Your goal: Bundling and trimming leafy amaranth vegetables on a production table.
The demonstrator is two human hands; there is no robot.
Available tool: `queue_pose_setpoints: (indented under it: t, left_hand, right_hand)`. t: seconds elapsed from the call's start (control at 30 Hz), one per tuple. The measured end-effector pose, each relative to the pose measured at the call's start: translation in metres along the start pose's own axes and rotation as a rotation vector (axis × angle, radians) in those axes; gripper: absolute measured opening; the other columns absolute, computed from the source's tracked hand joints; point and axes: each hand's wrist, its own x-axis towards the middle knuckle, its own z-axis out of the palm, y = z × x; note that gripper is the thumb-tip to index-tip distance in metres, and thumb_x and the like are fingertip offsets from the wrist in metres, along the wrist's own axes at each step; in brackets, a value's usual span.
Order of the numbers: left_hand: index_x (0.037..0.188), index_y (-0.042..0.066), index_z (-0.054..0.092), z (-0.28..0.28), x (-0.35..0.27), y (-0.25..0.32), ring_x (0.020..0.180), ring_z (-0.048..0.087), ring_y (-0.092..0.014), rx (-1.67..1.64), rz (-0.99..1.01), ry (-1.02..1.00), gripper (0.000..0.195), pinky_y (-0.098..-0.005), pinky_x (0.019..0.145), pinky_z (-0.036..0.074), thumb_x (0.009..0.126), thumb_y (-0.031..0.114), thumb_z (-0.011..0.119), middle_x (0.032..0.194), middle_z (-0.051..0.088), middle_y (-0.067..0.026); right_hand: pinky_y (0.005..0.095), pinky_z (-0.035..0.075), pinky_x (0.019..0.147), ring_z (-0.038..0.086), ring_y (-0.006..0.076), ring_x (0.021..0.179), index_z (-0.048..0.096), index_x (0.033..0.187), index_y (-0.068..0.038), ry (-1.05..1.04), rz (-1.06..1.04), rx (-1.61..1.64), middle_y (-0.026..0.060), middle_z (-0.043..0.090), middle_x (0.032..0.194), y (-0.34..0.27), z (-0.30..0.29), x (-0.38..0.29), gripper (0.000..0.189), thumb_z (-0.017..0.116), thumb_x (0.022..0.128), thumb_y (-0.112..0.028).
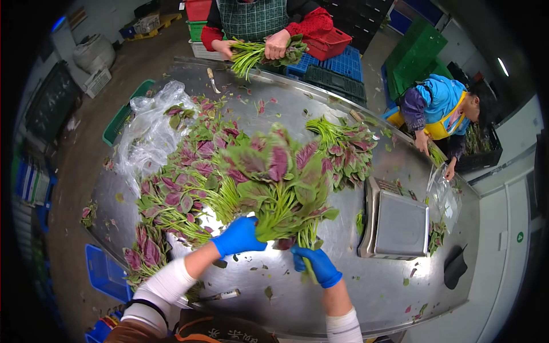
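My left hand (241, 238), in a blue glove, grips the lower part of a big bunch of red-and-green amaranth (279, 171), its leaves pointing away from me. Close by on the right, my gloved right hand (318, 265) is closed around the stems of a smaller amaranth bunch (308, 236). The leaves of the two bunches overlap, so where one ends is partly hidden. A loose heap of amaranth (184, 184) lies to the left on the steel table (296, 300). Beyond the held bunch rests a pile of amaranth bunches (343, 150), stems towards the far side.
A weighing scale (401, 223) stands right. A knife (221, 296) lies near me, another knife (212, 80) at the far edge. Clear plastic film (150, 128) covers the left. One person (255, 25) opposite holds amaranth; another person (441, 107) bends over a plastic bag (444, 197).
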Motion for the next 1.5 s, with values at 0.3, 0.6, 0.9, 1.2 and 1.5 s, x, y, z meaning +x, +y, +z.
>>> queue_pose_setpoints:
  t: [0.3,0.6,0.9,1.2,1.5]
  left_hand:
    - [0.105,-0.001,0.066,-0.137,-0.018,-0.015,0.079,0.063,-0.017,-0.202,0.058,-0.340,0.046,-0.0307,0.077,0.051,0.069,0.023,0.082,0.088,0.070,-0.0117]
    - [0.112,0.002,0.064,-0.217,-0.062,-0.046,0.089,0.062,-0.014,-0.449,-0.363,0.236,0.044,-0.0309,0.083,0.050,0.072,0.009,0.078,0.099,0.067,-0.0043]
    - [0.117,0.004,0.063,-0.139,-0.050,-0.005,0.092,0.063,-0.014,-0.488,-0.280,-0.053,0.048,-0.0304,0.086,0.049,0.073,0.017,0.080,0.104,0.068,-0.0059]
    - [0.115,0.002,0.062,-0.041,-0.001,0.094,0.089,0.063,-0.018,-0.097,-0.136,-0.824,0.054,-0.0316,0.084,0.049,0.072,0.030,0.079,0.098,0.068,-0.0101]
    - [0.132,0.002,0.048,-0.024,0.031,0.172,0.106,0.059,-0.029,0.024,0.054,-0.840,0.088,-0.0366,0.097,0.044,0.066,0.047,0.085,0.114,0.062,-0.0200]
  right_hand:
    - [0.0238,0.034,0.053,0.041,0.0071,0.057,0.058,0.102,-0.002,-0.247,0.065,-0.433,-0.0016,0.046,0.065,-0.078,-0.009,-0.060,0.017,0.056,0.091,-0.016]
    - [0.0249,0.038,0.056,0.045,0.0097,0.061,0.061,0.107,-0.001,0.184,-0.291,-0.545,0.0018,0.053,0.072,-0.070,-0.049,-0.023,0.026,0.059,0.091,-0.021]
    - [0.0434,0.048,0.086,0.061,0.0393,0.101,0.056,0.119,0.000,0.677,-0.255,-1.539,0.0203,0.064,0.108,0.017,-0.095,0.028,0.060,0.074,0.078,-0.039]
    - [0.0565,0.026,0.108,0.036,0.0365,0.134,0.040,0.142,-0.008,0.071,-0.820,-1.977,0.0162,0.044,0.139,-0.094,0.107,-0.100,0.093,0.082,0.063,-0.033]
    - [0.0385,0.054,0.078,0.068,0.0295,0.087,0.064,0.113,-0.008,0.246,-0.683,-1.493,0.0144,0.068,0.097,-0.068,-0.015,-0.131,0.055,0.078,0.062,-0.024]
